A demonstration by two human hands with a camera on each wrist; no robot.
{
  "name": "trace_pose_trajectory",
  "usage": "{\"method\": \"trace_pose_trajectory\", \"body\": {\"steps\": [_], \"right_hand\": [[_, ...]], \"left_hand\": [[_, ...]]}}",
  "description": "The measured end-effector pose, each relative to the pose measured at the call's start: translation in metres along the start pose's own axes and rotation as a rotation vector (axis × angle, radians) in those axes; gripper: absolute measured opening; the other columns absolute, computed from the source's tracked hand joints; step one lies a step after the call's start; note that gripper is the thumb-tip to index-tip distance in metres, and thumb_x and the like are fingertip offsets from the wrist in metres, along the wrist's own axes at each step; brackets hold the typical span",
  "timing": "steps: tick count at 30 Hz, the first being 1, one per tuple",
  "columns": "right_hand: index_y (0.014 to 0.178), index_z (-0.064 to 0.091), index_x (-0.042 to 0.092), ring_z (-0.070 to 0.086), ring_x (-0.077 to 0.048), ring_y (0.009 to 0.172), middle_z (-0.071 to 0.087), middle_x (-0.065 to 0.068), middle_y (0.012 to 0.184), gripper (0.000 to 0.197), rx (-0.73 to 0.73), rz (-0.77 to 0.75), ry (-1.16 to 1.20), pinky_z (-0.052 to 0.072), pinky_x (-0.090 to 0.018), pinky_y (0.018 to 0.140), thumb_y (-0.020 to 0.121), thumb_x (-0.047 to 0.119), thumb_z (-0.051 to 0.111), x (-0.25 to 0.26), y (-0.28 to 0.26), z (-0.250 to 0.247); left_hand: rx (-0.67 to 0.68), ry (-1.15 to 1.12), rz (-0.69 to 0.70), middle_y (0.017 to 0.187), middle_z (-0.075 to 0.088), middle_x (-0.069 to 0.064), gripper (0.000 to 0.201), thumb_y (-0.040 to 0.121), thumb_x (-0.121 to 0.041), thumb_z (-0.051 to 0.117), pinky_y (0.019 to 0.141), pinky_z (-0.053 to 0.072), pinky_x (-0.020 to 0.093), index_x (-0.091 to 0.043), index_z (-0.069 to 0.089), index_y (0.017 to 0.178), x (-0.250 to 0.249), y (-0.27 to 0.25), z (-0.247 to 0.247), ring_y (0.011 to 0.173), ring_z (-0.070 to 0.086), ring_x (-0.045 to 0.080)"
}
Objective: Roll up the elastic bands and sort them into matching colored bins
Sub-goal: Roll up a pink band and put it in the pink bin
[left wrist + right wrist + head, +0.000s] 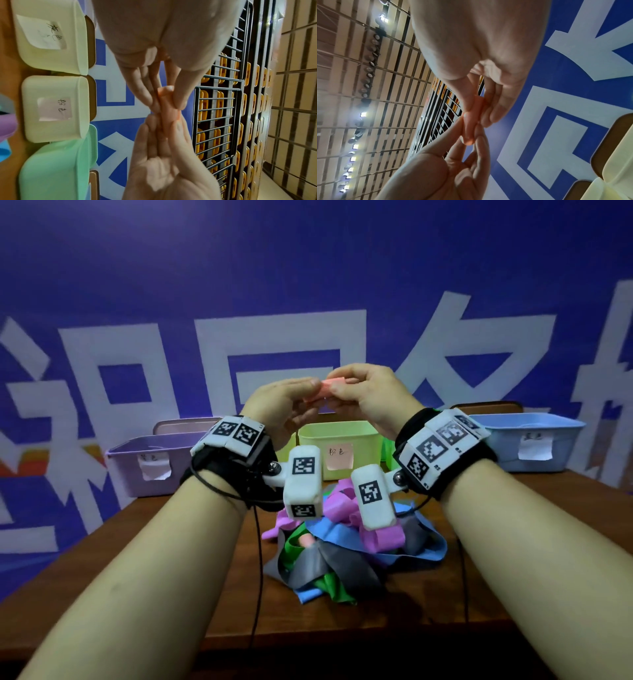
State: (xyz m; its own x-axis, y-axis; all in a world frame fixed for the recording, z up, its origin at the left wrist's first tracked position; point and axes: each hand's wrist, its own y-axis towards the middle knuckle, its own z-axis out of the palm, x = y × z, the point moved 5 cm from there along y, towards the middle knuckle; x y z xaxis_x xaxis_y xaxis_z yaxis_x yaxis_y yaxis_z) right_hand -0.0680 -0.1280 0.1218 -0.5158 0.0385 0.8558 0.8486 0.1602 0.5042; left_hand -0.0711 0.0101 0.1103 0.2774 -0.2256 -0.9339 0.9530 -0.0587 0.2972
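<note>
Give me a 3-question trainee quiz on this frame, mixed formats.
1. True or false: the left hand and the right hand both pinch the pink band, held up above the table.
2. Multiple choice: seen from the head view, the purple bin stands (A) far left, (B) centre, (C) far right.
3. Fill in: the pile of loose bands lies on the table in front of the pale yellow bin, whose sticky note is ____ in colour.

Key: 1 true; 2 A; 3 pink.
</note>
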Motion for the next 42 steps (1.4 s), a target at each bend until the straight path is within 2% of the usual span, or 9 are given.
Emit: {"method": "trace_pose_trajectory", "body": {"steps": [3, 9, 12, 17, 20, 28, 34, 39, 42], "right_hand": [[0.093, 0.065, 0.013, 0.066, -0.017, 0.075, 0.067, -0.009, 0.088, 0.012, 0.025, 0.053, 0.048, 0.056, -0.025, 0.071, 0.091, 0.002, 0.060, 0.001, -0.002, -0.003], [0.109, 0.064, 0.001, 0.067, -0.018, 0.080, 0.068, -0.013, 0.092, 0.021, -0.013, 0.103, 0.008, 0.057, -0.030, 0.081, 0.088, 0.006, 0.065, -0.023, 0.018, -0.015], [0.105, 0.066, 0.001, 0.066, -0.014, 0.075, 0.068, -0.010, 0.087, 0.019, -0.026, 0.113, -0.036, 0.057, -0.025, 0.073, 0.087, 0.007, 0.066, -0.050, 0.049, -0.023], [0.096, 0.069, 0.005, 0.063, -0.011, 0.069, 0.068, -0.007, 0.081, 0.011, -0.066, 0.108, -0.193, 0.052, -0.021, 0.065, 0.087, 0.012, 0.067, -0.110, 0.123, -0.028], [0.097, 0.068, 0.004, 0.063, -0.014, 0.071, 0.068, -0.009, 0.084, 0.011, -0.042, 0.188, -0.201, 0.055, -0.024, 0.070, 0.088, 0.011, 0.066, -0.146, 0.164, -0.031], [0.103, 0.068, 0.006, 0.069, -0.013, 0.082, 0.071, -0.007, 0.093, 0.020, 0.128, 0.422, -0.264, 0.055, -0.018, 0.069, 0.085, 0.014, 0.070, -0.161, 0.247, -0.042], [0.094, 0.071, 0.007, 0.065, -0.009, 0.068, 0.071, -0.008, 0.083, 0.012, 0.113, 0.478, -0.328, 0.052, -0.016, 0.062, 0.084, 0.012, 0.072, -0.144, 0.290, -0.055], [0.095, 0.072, 0.006, 0.062, 0.002, 0.061, 0.067, 0.001, 0.077, 0.012, 0.071, 0.558, -0.249, 0.047, -0.009, 0.055, 0.084, 0.012, 0.071, -0.131, 0.313, -0.064], [0.082, 0.073, 0.016, 0.066, -0.011, 0.077, 0.069, 0.001, 0.079, 0.002, 0.084, 0.598, -0.259, 0.053, -0.021, 0.071, 0.081, 0.017, 0.074, -0.133, 0.326, -0.069]], "left_hand": [[-0.015, 0.007, 0.050, 0.082, 0.069, 0.010, 0.014, 0.089, 0.000, 0.060, 0.067, 0.053, 0.019, 0.000, 0.065, 0.101, -0.004, -0.003, 0.003, 0.071, 0.066, 0.014], [-0.048, 0.031, 0.067, 0.079, 0.070, 0.012, 0.014, 0.083, 0.007, 0.065, 0.068, 0.056, 0.021, -0.002, 0.064, 0.094, 0.015, 0.022, 0.008, 0.076, 0.070, 0.019], [-0.028, -0.024, 0.030, 0.076, 0.074, 0.011, 0.017, 0.082, 0.006, 0.065, 0.073, 0.056, 0.025, -0.001, 0.063, 0.097, 0.036, 0.059, 0.001, 0.077, 0.073, 0.020], [-0.019, -0.080, -0.020, 0.093, 0.073, 0.020, 0.028, 0.082, 0.005, 0.065, 0.090, 0.055, 0.034, 0.005, 0.061, 0.110, 0.084, 0.152, -0.023, 0.092, 0.072, 0.029], [-0.026, -0.025, -0.084, 0.096, 0.072, 0.018, 0.032, 0.081, 0.003, 0.066, 0.084, 0.054, 0.029, 0.005, 0.062, 0.113, 0.110, 0.205, -0.034, 0.094, 0.071, 0.026], [-0.081, 0.152, -0.316, 0.085, 0.071, 0.011, 0.016, 0.079, 0.006, 0.068, 0.084, 0.053, 0.027, -0.002, 0.067, 0.093, 0.100, 0.291, -0.041, 0.085, 0.068, 0.022], [-0.028, 0.161, -0.475, 0.093, 0.072, 0.019, 0.028, 0.078, 0.003, 0.070, 0.082, 0.055, 0.029, 0.006, 0.065, 0.106, 0.075, 0.327, -0.034, 0.087, 0.071, 0.027], [-0.119, 0.142, -0.494, 0.073, 0.069, 0.009, 0.010, 0.083, 0.006, 0.065, 0.060, 0.053, 0.022, -0.003, 0.067, 0.088, 0.055, 0.345, -0.022, 0.057, 0.064, 0.013], [-0.139, 0.125, -0.520, 0.079, 0.064, 0.012, 0.012, 0.085, 0.006, 0.062, 0.065, 0.055, 0.022, -0.005, 0.065, 0.091, 0.052, 0.352, -0.019, 0.059, 0.057, 0.014]]}}
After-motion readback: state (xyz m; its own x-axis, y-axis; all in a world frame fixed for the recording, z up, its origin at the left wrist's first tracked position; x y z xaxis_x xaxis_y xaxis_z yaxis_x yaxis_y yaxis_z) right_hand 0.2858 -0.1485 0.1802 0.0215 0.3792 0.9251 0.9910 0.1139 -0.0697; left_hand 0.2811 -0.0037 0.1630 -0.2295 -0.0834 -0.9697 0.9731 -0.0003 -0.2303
